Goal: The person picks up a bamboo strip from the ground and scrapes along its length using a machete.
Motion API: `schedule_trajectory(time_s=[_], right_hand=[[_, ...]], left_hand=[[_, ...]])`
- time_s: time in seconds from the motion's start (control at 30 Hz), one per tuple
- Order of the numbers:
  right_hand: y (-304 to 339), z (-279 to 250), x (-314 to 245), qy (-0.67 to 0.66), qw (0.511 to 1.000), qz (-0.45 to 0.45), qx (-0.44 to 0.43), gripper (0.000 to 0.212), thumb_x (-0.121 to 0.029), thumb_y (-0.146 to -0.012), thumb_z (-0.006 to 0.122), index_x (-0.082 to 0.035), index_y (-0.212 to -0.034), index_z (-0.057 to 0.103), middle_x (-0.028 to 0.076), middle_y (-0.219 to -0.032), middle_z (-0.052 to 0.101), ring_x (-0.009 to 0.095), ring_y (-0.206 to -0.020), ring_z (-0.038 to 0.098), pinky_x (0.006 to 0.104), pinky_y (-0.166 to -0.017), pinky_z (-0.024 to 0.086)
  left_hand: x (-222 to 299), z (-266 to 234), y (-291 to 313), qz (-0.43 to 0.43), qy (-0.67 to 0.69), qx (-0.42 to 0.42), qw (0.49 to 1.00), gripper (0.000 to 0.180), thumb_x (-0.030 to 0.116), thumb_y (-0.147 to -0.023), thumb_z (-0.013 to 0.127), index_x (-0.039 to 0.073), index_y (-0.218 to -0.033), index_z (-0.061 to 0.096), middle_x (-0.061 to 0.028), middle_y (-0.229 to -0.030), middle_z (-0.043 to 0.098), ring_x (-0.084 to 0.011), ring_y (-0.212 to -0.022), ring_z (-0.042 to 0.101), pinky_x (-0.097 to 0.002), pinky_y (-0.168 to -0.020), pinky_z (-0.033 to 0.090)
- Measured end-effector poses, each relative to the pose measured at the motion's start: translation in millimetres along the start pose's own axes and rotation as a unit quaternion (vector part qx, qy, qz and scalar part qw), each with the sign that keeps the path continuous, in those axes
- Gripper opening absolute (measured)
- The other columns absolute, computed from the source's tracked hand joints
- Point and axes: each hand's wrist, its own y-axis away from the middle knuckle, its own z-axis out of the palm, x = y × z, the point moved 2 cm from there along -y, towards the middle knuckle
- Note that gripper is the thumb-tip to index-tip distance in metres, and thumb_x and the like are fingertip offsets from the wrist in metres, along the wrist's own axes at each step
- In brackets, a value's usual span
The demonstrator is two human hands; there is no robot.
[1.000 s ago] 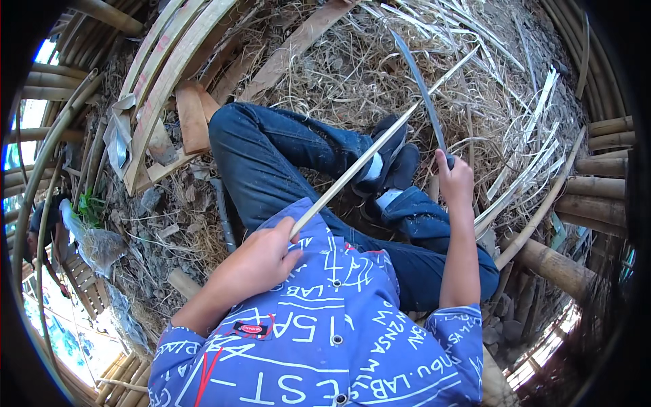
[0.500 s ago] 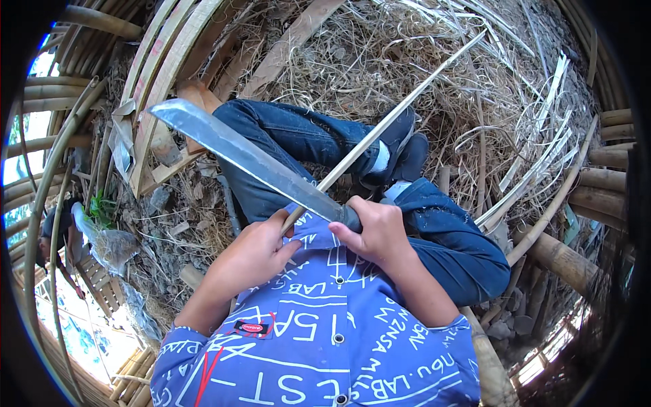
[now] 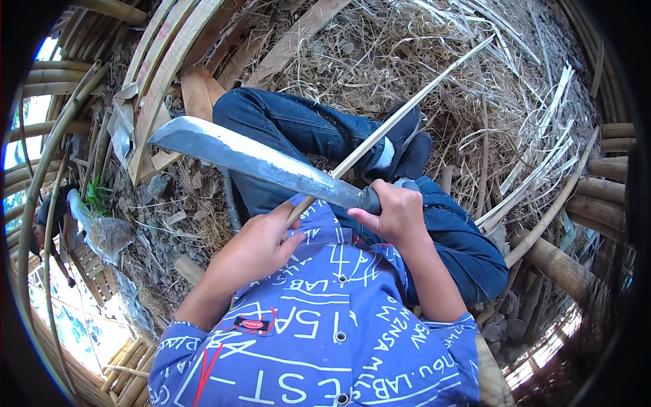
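Observation:
A machete (image 3: pixel 264 166) with a broad grey blade lies across the middle of the view, its tip toward the far left. My right hand (image 3: pixel 395 214) is wrapped round its dark handle. A long, thin bamboo strip (image 3: pixel 407 108) slants from my lap to the far right. Its near end is pinched in my left hand (image 3: pixel 261 245), in front of my shirt (image 3: pixel 298 325). The blade crosses the strip a short way beyond my left fingers; I cannot tell whether its edge touches. My crossed legs in dark jeans (image 3: pixel 298 122) are under both.
Curly shavings (image 3: pixel 380 54) cover the ground ahead. Several long wooden slats (image 3: pixel 163 74) lean at the far left. Split white strips (image 3: pixel 542 156) and a bamboo pole (image 3: pixel 553 264) lie to the right. Another person (image 3: pixel 54 217) is beyond the bamboo bars at left.
My right hand has moved slightly right and up with the machete, and the blade has turned flatter, now showing a brighter face. My left hand keeps its hold on the strip, almost unmoved.

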Motion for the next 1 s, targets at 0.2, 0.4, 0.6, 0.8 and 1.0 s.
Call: schedule_trajectory(time_s=[0.2,0.4,0.6,0.8,1.0], right_hand=[[9.3,-20.2,72.1,-0.017,0.974,0.218,0.056,0.052,-0.057,-0.082,0.062,-0.005,-0.077,0.064,0.016,-0.067,0.064,0.035,-0.061,0.063,0.0446,-0.059,0.048],[31.7,-57.0,157.1,0.076,0.939,0.328,0.077,0.065,-0.063,-0.087,0.049,-0.002,-0.076,0.064,0.021,-0.064,0.061,0.040,-0.065,0.062,0.0482,-0.060,0.046],[8.3,-7.3,55.9,-0.108,0.972,0.208,0.015,0.053,-0.057,-0.079,0.066,-0.004,-0.075,0.062,0.018,-0.061,0.060,0.040,-0.064,0.063,0.0463,-0.057,0.047],[-4.5,10.6,-7.9,-0.142,0.987,0.070,-0.004,0.056,-0.059,-0.074,0.069,-0.005,-0.068,0.057,0.015,-0.058,0.060,0.034,-0.053,0.061,0.0416,-0.049,0.048],[-12.1,5.7,7.0,-0.040,0.999,0.010,0.011,0.061,-0.066,-0.072,0.066,-0.006,-0.064,0.053,0.011,-0.054,0.057,0.031,-0.049,0.060,0.0389,-0.046,0.047]], left_hand=[[-7.5,-12.5,3.8,-0.054,0.036,-0.045,0.997,0.020,0.011,-0.085,0.066,0.000,-0.094,0.051,-0.0104,-0.063,0.054,-0.0187,-0.056,0.056,-0.0332,-0.054,0.045],[-4.2,-4.1,-3.9,0.018,0.048,-0.035,0.998,0.019,0.011,-0.084,0.067,0.002,-0.090,0.051,-0.0066,-0.064,0.054,-0.0124,-0.056,0.050,-0.0286,-0.053,0.043],[5.5,-12.0,-5.5,-0.086,0.005,-0.057,0.995,0.020,0.011,-0.084,0.067,0.002,-0.088,0.050,-0.0079,-0.067,0.054,-0.0153,-0.058,0.051,-0.0306,-0.054,0.043],[0.7,-10.9,-9.9,-0.056,-0.006,-0.031,0.998,0.020,0.010,-0.084,0.066,0.000,-0.093,0.051,-0.0135,-0.074,0.057,-0.0257,-0.065,0.058,-0.0348,-0.061,0.046],[-5.2,-6.8,-6.4,-0.058,-0.004,-0.023,0.998,0.019,0.011,-0.084,0.064,0.000,-0.093,0.052,-0.0132,-0.074,0.057,-0.0239,-0.065,0.058,-0.0345,-0.060,0.046]])
